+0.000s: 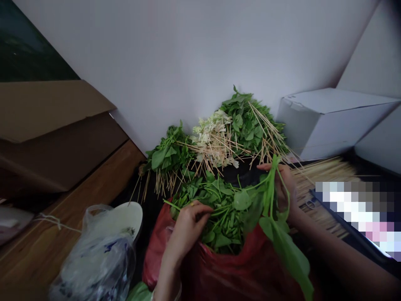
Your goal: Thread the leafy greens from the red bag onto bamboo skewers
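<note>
1. Currently, the right hand grips a leafy bunch by its stems.
2. Left of it, the left hand pinches loose greens in a red bag.
3. Skewered greens lie beyond both hands.

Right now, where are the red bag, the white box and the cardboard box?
Red bag [238, 274]: head view, on its front wall.
White box [335, 127]: head view, on its long side.
Cardboard box [59, 152]: head view, side wall below the flap.
</note>
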{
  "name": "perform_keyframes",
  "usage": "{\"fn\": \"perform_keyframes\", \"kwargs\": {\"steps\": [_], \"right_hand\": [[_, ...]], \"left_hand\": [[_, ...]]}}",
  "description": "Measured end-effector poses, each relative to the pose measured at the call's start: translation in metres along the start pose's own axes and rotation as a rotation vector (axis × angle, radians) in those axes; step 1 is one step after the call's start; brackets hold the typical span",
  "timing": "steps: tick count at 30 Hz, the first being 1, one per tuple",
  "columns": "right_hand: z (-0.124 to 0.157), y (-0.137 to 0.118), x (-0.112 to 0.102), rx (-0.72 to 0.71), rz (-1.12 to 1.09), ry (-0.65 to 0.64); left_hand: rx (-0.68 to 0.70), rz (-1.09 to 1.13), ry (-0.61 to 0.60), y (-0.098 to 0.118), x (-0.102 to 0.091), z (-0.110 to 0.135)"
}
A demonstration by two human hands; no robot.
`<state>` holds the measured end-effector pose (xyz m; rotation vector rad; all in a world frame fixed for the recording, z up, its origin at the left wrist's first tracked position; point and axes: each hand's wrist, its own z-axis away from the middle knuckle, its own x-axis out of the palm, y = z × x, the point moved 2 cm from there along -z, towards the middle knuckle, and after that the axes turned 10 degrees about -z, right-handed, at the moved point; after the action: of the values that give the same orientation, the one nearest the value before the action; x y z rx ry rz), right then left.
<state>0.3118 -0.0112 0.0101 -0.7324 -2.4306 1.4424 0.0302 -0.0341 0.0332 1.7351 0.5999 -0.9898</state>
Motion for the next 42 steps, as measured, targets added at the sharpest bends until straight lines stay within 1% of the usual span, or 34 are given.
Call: {"fn": "perform_keyframes", "kwargs": {"steps": [2,4,7,10,13,15,18,21,23,25,28,30,31,34,36,37,39,41,42], "right_hand": [[-0.002,0.001,0.000,0.002,-0.013,0.009],[-0.002,0.002,0.000,0.004,-0.012,0.012],[-0.001,0.001,0.002,0.012,-0.014,0.021],[0.000,-0.001,0.002,0.026,-0.030,0.027],[0.000,-0.004,0.001,0.041,-0.011,0.013],[0.000,-0.004,0.001,0.057,-0.009,0.000],[0.000,-0.003,0.002,0.059,-0.013,-0.027],[0.002,0.000,0.003,0.055,-0.016,-0.041],[0.003,0.000,0.004,0.058,-0.022,-0.039],[0.004,0.000,0.005,0.057,-0.032,-0.046],[0.004,-0.002,0.005,0.068,-0.037,-0.073],[0.003,-0.003,0.005,0.067,-0.035,-0.078],[0.003,-0.004,0.005,0.064,-0.035,-0.077],[0.004,-0.003,0.005,0.045,-0.036,-0.074],[0.006,-0.002,0.006,0.024,-0.033,-0.085],[0.007,-0.001,0.007,0.011,-0.031,-0.094],[0.010,0.001,0.008,-0.021,-0.027,-0.127],[0.014,0.002,0.011,-0.082,-0.019,-0.165],[0.016,0.002,0.012,-0.127,-0.011,-0.189]], "left_hand": [[0.026,-0.002,-0.064,0.008,0.011,-0.001],[0.033,-0.060,-0.102,0.014,0.022,-0.002],[0.014,-0.185,-0.102,0.019,0.034,-0.004],[-0.005,-0.253,-0.089,0.020,0.043,-0.006],[-0.010,-0.268,-0.060,0.017,0.044,-0.009],[-0.016,-0.277,-0.010,0.014,0.038,-0.016],[-0.031,-0.325,0.040,0.010,0.026,-0.035],[-0.080,-0.422,0.037,0.007,0.019,-0.062],[-0.085,-0.444,0.037,0.006,0.022,-0.077],[-0.074,-0.441,0.032,0.003,0.030,-0.088],[-0.076,-0.419,0.035,-0.005,0.042,-0.094],[-0.087,-0.393,0.075,-0.009,0.042,-0.092],[-0.091,-0.375,0.111,-0.010,0.039,-0.090],[-0.089,-0.311,0.251,-0.010,0.021,-0.080],[-0.078,-0.230,0.348,-0.009,0.008,-0.071],[-0.067,-0.138,0.397,-0.008,0.003,-0.066],[-0.048,0.117,0.464,-0.007,-0.003,-0.057],[-0.048,0.353,0.472,-0.004,-0.004,-0.049],[-0.060,0.425,0.453,-0.002,-0.004,-0.045]]}}
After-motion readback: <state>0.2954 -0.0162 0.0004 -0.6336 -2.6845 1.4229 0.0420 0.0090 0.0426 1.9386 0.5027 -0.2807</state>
